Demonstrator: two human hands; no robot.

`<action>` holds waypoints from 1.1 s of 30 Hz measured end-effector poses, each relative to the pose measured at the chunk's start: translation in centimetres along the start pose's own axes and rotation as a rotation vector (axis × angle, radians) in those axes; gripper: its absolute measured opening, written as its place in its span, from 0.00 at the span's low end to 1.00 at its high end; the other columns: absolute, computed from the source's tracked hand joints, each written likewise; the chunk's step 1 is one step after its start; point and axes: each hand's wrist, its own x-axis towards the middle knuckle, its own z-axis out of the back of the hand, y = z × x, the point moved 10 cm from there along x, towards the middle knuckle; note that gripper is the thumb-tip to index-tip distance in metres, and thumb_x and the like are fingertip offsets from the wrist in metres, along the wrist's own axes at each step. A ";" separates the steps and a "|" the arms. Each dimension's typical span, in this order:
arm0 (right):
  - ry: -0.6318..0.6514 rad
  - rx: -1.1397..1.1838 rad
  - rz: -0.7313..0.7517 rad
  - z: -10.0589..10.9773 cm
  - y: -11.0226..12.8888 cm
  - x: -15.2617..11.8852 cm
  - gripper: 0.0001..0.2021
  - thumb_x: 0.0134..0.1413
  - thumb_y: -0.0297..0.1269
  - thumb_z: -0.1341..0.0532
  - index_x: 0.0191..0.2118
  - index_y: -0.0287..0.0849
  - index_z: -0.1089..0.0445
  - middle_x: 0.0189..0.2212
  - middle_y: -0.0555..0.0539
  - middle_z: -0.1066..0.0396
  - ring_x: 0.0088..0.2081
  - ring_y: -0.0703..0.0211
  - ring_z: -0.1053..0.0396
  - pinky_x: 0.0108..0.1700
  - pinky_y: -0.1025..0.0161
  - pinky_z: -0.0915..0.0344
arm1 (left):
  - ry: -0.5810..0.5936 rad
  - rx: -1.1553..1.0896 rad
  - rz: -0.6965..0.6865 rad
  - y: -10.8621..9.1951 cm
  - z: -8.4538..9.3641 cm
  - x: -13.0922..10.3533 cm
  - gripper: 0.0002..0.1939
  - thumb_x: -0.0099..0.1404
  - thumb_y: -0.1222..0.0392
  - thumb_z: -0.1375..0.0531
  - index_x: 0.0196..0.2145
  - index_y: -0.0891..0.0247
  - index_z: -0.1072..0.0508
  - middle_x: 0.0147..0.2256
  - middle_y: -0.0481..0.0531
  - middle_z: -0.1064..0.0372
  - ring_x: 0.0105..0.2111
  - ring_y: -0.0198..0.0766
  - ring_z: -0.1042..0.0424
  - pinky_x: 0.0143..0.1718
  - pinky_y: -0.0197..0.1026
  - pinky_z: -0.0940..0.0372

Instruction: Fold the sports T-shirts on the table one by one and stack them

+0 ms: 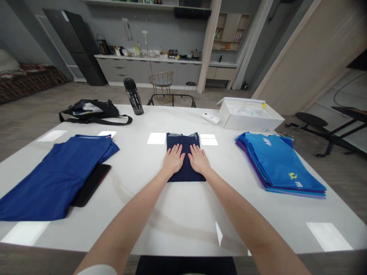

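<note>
A dark navy garment (187, 173), folded into a compact rectangle, lies flat at the middle of the white table, a patterned grey edge showing at its far side. My left hand (173, 158) rests palm down on its left part, fingers stretched forward. On the right part lies my right hand (198, 158), also flat with the fingers spread a little. Folded blue and purple garments (282, 162) are stacked to the right. At the left, a larger blue garment (60, 172) is laid out, partly covering a black flat object (91, 185).
On the white table (137, 214), a black bag (94, 110) with a strap and a dark bottle (133, 97) stand at the back left. A white device (211, 118) and an open white box (249, 116) are at the back right. A chair (172, 96) is beyond the far edge.
</note>
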 end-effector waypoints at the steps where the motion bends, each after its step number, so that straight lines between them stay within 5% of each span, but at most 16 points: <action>1: -0.003 -0.008 -0.016 0.2 -0.3 -0.1 0.31 0.73 0.45 0.58 0.73 0.35 0.52 0.73 0.40 0.56 0.73 0.47 0.58 0.71 0.43 0.60 | -0.006 0.013 0.027 0.0 0.2 -0.2 0.32 0.77 0.48 0.59 0.70 0.68 0.45 0.70 0.61 0.50 0.71 0.48 0.51 0.70 0.56 0.55; 4: -0.057 -0.023 -0.040 1.1 0.0 -0.9 0.29 0.72 0.42 0.57 0.72 0.33 0.50 0.72 0.37 0.54 0.72 0.45 0.56 0.71 0.40 0.60 | -0.063 0.056 0.011 -1.1 1.0 -1.1 0.30 0.76 0.54 0.59 0.70 0.73 0.45 0.70 0.65 0.50 0.71 0.49 0.51 0.70 0.56 0.54; 8: -0.063 -0.001 0.126 0.6 3.2 -2.9 0.28 0.70 0.32 0.59 0.71 0.29 0.48 0.72 0.36 0.52 0.73 0.51 0.57 0.71 0.49 0.59 | -0.052 0.072 -0.185 -4.1 0.8 -3.1 0.30 0.73 0.66 0.59 0.70 0.71 0.46 0.71 0.61 0.52 0.71 0.45 0.53 0.70 0.52 0.53; 19: 0.007 -0.016 0.060 1.0 2.0 -6.8 0.30 0.72 0.50 0.56 0.73 0.43 0.51 0.73 0.42 0.55 0.73 0.47 0.59 0.71 0.40 0.60 | 0.030 0.100 -0.116 -2.6 1.0 -7.1 0.31 0.76 0.50 0.56 0.72 0.62 0.48 0.71 0.60 0.53 0.71 0.49 0.53 0.70 0.56 0.53; 22: 0.007 -0.035 0.037 1.1 2.1 -8.1 0.30 0.72 0.49 0.56 0.73 0.44 0.52 0.73 0.42 0.57 0.73 0.45 0.60 0.70 0.35 0.62 | 0.032 0.120 -0.108 -2.6 1.1 -8.5 0.33 0.75 0.47 0.55 0.72 0.66 0.49 0.71 0.63 0.53 0.71 0.50 0.53 0.70 0.56 0.52; 28: 0.058 0.001 0.235 0.4 5.0 -11.6 0.28 0.73 0.45 0.59 0.74 0.48 0.55 0.73 0.48 0.56 0.74 0.52 0.61 0.71 0.37 0.65 | 0.059 0.137 -0.261 -4.2 1.5 -10.9 0.30 0.76 0.52 0.56 0.71 0.65 0.48 0.71 0.57 0.55 0.72 0.45 0.55 0.71 0.54 0.55; 33: 0.074 0.009 0.189 0.8 3.4 -13.4 0.27 0.73 0.45 0.58 0.73 0.50 0.51 0.73 0.50 0.55 0.73 0.51 0.59 0.72 0.40 0.60 | 0.097 0.111 -0.243 -3.2 2.2 -13.0 0.30 0.77 0.49 0.56 0.72 0.61 0.48 0.72 0.57 0.55 0.71 0.47 0.54 0.70 0.55 0.51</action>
